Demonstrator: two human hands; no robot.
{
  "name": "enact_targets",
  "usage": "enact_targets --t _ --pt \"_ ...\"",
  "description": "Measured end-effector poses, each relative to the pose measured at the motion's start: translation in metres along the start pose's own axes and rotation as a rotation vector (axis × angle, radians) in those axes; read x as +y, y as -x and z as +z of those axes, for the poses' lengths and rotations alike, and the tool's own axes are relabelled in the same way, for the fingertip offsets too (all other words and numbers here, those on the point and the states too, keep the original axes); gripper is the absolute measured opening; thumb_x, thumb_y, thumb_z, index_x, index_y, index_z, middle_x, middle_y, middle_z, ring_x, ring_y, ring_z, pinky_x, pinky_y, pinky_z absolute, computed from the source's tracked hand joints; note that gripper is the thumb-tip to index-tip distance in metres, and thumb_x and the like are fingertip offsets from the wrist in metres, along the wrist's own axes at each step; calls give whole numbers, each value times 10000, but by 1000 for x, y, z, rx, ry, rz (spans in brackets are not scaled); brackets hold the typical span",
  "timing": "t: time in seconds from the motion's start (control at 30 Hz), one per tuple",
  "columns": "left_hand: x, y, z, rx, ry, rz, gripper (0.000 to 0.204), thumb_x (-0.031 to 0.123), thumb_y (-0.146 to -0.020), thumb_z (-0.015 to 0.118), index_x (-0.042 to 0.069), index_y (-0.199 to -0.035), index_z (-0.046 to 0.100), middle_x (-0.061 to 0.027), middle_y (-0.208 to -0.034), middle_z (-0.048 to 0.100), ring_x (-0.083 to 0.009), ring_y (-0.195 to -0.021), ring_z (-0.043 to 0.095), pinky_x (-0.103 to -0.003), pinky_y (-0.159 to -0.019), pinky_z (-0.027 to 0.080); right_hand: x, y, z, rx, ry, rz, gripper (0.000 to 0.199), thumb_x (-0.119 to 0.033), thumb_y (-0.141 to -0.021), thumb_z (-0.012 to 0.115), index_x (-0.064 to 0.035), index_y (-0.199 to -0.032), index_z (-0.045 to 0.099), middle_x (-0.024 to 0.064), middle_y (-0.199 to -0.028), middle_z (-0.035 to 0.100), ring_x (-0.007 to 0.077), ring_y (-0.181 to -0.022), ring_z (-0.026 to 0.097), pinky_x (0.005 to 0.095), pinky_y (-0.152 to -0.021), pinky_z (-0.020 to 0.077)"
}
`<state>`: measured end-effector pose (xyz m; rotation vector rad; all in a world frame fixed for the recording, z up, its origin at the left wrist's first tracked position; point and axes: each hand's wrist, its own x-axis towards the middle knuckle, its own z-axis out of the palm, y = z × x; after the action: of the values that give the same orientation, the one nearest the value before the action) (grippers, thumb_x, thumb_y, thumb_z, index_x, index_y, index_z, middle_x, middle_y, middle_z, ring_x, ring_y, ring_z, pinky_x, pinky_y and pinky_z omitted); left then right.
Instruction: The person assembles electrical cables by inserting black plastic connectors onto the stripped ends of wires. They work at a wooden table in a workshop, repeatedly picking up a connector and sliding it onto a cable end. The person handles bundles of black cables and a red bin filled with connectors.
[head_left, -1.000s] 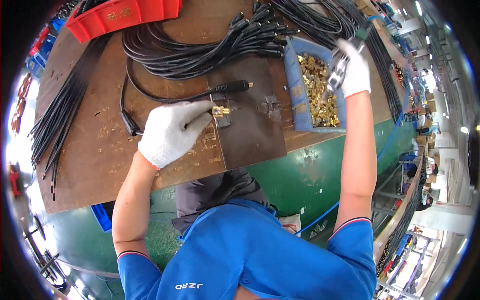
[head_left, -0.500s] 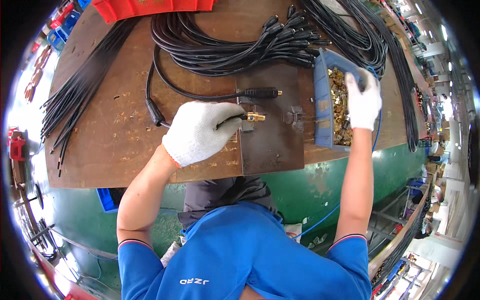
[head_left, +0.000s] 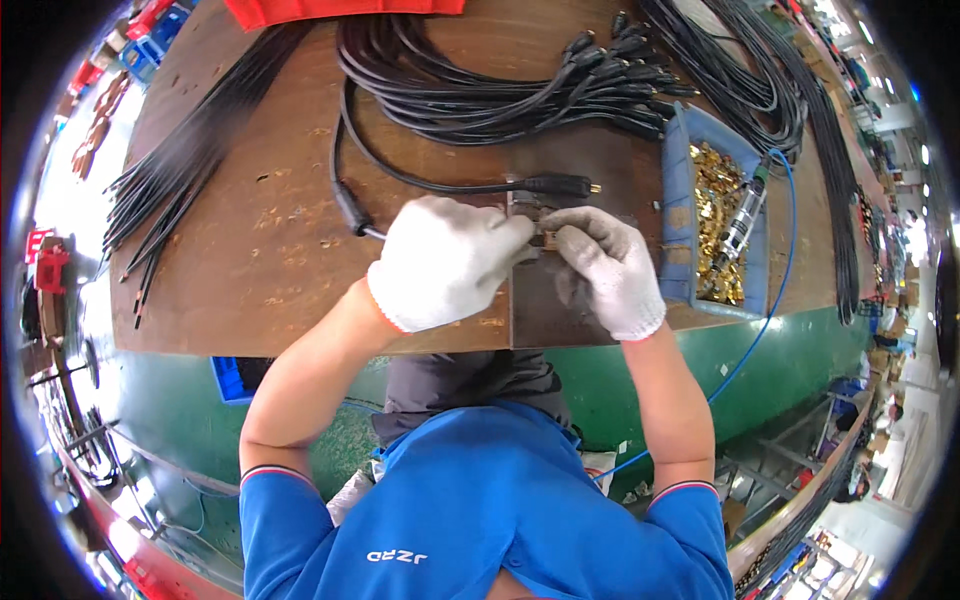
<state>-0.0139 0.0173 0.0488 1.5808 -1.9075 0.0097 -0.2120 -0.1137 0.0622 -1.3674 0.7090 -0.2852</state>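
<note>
Cable [head_left: 440, 188], black and rubbery-looking, loops across the left half of the table [head_left: 260, 250], one end disappearing beneath the left hand [head_left: 445, 262] just past a tapered black sleeve [head_left: 352, 208]. The left hand is curled, its thumb and fingers grasping a small metal fitting [head_left: 547, 240] over the dark plate [head_left: 565, 320] at the near edge. The right hand [head_left: 612, 272] meets it from the right, thumb and forefinger drawn together; whether they pinch the fitting or some smaller part, I cannot tell.

The fitting is likely light, hard and rather slick against knitted gloves, so a fingertip pinch on its sides suits it best. The cable looks springy and may twist the piece; gripping close behind the fitting should steady it.

The far end carries a smooth, thick black plug [head_left: 560, 185] with a gold-coloured tip. To the right, a ribbed blue plastic bin [head_left: 678, 250] holds shiny golden pieces [head_left: 712, 180], a slim silver-and-green tool [head_left: 742, 222] lying aslant over them. The brown table surface is scuffed and chipped.
</note>
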Motion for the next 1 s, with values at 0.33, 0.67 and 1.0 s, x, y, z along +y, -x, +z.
enact_targets --t 0.33,0.67,1.0 --pt "-47 35 -79 -79 -198 -233 619 240 -720 880 112 -1301 711 -107 -1293 689 -364 -1248 611 -488 -1083 465 -37 -9 -15 183 -150 -119 296 -249 -1034 689 22 -1144 732 74 -805 702 109 -581 625 253 -477 491" --pt "-22 38 -59 -37 -140 -287 430 130 -742 832 93 -1164 758 -123 -1108 740 -356 -1092 682 -460 -1004 508 -55 24 15 78 38 -363 232 -142 -1050 681 22 -1210 717 37 -874 740 63 -722 660 228 -648 536" --pt "11 25 -56 -68 218 -364 481 104 -790 825 65 -1256 711 -161 -1056 742 -390 -1013 701 -472 -920 551 -50 39 18 74 292 -535 150 -104 -987 767 -14 -1102 731 67 -979 766 82 -747 698 250 -687 565"
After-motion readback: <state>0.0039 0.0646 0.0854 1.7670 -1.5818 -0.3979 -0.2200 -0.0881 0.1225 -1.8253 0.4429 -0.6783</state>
